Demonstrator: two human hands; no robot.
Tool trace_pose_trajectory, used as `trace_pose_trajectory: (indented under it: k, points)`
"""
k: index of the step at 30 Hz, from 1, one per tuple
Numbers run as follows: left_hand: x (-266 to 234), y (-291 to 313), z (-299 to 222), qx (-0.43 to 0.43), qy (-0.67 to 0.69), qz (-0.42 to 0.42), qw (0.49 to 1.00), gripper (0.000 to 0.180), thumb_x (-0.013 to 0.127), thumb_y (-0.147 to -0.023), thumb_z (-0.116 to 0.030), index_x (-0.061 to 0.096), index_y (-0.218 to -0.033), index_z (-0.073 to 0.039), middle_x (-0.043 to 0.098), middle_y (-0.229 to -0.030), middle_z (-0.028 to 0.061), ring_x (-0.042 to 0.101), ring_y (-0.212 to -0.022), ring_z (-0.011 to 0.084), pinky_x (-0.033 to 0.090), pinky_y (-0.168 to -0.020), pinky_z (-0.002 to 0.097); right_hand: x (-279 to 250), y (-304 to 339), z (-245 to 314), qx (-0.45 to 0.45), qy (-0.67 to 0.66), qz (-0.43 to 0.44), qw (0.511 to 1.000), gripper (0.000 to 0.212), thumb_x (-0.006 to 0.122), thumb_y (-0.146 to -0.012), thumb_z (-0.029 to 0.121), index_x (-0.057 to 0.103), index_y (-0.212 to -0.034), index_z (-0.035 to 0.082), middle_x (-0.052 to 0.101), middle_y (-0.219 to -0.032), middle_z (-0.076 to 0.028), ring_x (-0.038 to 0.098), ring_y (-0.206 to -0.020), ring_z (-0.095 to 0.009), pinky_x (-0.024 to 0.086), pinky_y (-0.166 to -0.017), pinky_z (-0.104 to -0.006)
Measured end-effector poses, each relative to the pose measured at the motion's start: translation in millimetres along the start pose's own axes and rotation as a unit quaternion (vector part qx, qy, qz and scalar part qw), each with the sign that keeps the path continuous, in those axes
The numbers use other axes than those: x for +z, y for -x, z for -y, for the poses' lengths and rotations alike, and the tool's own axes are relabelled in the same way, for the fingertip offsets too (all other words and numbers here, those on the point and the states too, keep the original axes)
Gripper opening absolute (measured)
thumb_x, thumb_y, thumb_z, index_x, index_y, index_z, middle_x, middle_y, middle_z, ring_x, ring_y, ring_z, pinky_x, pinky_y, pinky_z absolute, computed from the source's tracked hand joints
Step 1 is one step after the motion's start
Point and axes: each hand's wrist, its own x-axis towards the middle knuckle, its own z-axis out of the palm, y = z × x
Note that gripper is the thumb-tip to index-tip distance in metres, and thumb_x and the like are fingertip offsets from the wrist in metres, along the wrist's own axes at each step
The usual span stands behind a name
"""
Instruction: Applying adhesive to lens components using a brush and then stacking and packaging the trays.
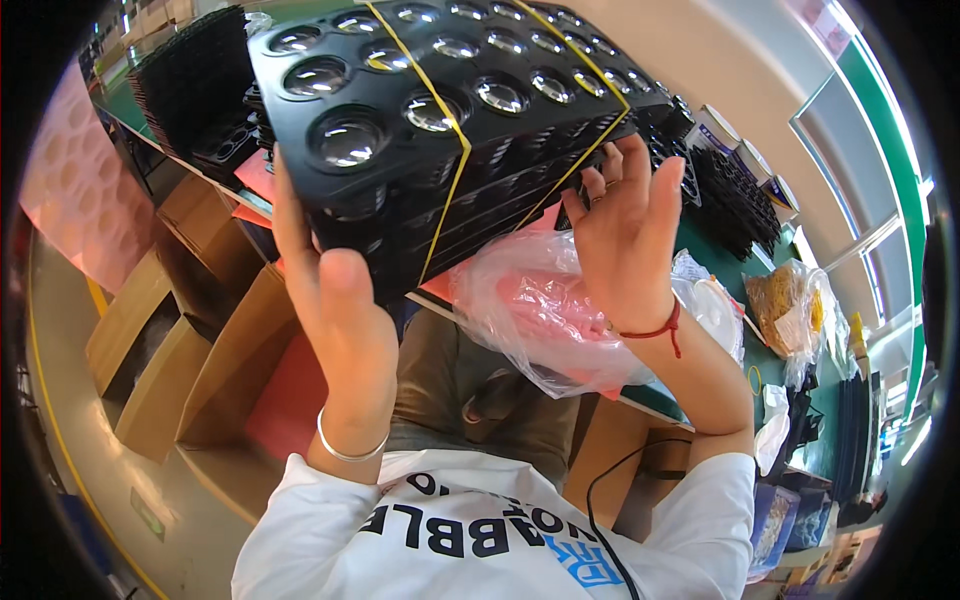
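Observation:
A thick stack of black plastic trays point(400, 175) with rows of round, shiny cups is tilted up in front of me. Two yellow rubber bands point(465, 148) run around it. My left hand point(345, 320) grips the stack's left end, with the thumb on the near side and the fingertips hidden behind it. At the lower right edge, close to one band, my right hand point(630, 235) has its fingers bent against the stack and its thumb sticking up. Whether those fingers also touch the band, I cannot tell.
Below the stack, a clear plastic bag point(530, 310) with pink material lies at the table edge. More black trays point(195, 85) stand at the far left, others point(735, 200) at right beside white tubs point(755, 160). Cardboard boxes point(235, 370) sit low on the left. A bag of yellow bands point(785, 310) lies right.

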Motion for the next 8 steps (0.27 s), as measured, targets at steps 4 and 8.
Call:
trace_pose_trajectory:
  k: [4, 8]
  points:
    - [4, -4, -20, 0.048, -0.014, -0.017, 0.999, 0.083, 0.055, -0.078, -0.056, 0.03, -0.13, 0.002, 0.041, -0.121, 0.0075, 0.041, -0.111, 0.0167, 0.031, -0.095, 0.0291, 8, 1, 9, -0.036, -0.024, 0.032, 0.999, 0.063, 0.033, -0.084, 0.062, 0.037, -0.12, 0.011, 0.044, -0.118, 0.0, 0.041, -0.106, -0.014, 0.027, -0.095, -0.0324]
    - [-4, -6, -26, 0.129, -0.119, -0.039, 0.984, 0.077, 0.061, -0.078, -0.047, 0.031, -0.13, 0.002, 0.042, -0.12, 0.0077, 0.041, -0.109, 0.0169, 0.031, -0.094, 0.0273, 20, 9, 26, -0.041, -0.042, 0.047, 0.997, 0.068, 0.03, -0.082, 0.066, 0.035, -0.123, 0.012, 0.043, -0.12, -0.001, 0.041, -0.105, -0.014, 0.026, -0.095, -0.0317]
